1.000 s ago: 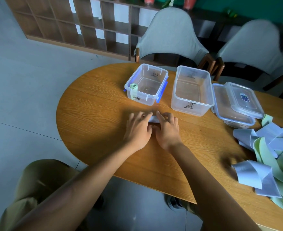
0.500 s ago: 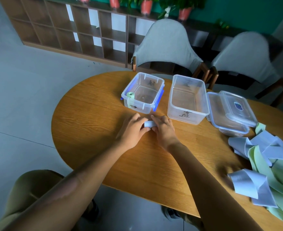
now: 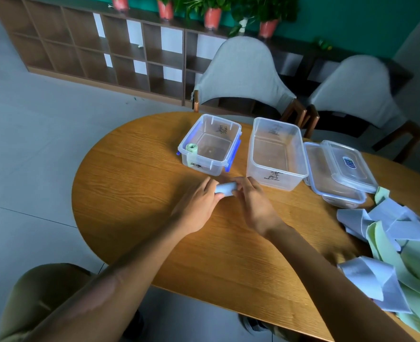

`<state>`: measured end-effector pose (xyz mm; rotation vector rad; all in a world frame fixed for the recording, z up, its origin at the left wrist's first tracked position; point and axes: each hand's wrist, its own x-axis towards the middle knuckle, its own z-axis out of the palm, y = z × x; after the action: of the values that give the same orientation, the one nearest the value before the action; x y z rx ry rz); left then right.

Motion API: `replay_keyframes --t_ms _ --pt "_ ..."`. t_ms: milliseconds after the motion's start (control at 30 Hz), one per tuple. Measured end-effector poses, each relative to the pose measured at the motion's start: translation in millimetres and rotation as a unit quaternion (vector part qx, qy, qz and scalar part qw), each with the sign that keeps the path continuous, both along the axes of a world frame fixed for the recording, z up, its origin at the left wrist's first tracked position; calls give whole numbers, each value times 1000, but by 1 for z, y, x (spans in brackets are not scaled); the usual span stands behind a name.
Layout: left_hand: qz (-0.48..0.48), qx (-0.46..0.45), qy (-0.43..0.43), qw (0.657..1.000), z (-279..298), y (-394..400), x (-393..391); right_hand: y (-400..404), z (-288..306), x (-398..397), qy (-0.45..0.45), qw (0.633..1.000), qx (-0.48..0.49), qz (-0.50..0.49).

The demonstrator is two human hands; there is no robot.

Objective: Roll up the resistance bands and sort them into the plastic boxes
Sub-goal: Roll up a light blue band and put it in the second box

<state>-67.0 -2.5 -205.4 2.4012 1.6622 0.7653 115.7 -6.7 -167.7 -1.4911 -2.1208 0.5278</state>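
Both hands hold one rolled blue resistance band (image 3: 226, 189) just above the wooden desk (image 3: 134, 193), a little in front of the two open boxes. The left hand (image 3: 196, 206) pinches the roll's left end with fingers and thumb curled round it, and the right hand (image 3: 253, 201) has its grip curled over the right end; neither grip is open, and both are closed on this same roll. The roll looks fully wound, with no loose tail showing, so the rolling of this band seems finished and what remains for it is the drop into a box. The small clear box with blue latches (image 3: 210, 144) already has one rolled green band (image 3: 191, 148) standing in its near-left corner. The larger clear box (image 3: 276, 154) just to its right shows nothing inside, so by colour the blue roll most likely belongs there, though the marker writing on the boxes is too small to read. Two clear lids (image 3: 339, 169) lie stacked beside the larger box. At the right edge of the desk lies a tangled pile of unrolled bands (image 3: 401, 250), blue and pale green mixed together, well apart from the hands. Judged from this, the task is at an early stage: one band sorted, a second ready to go in, and most of the pile still to be rolled and sorted.
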Motion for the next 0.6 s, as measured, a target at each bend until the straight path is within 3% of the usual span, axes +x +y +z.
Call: replay_keyframes --t_ms 300,600 --pt "-18 28 -24 999 -2 1 0 3 33 17 -109 991 73 30" --pt "-2 36 -13 999 -7 5 0 42 97 57 -225 961 162 -4"
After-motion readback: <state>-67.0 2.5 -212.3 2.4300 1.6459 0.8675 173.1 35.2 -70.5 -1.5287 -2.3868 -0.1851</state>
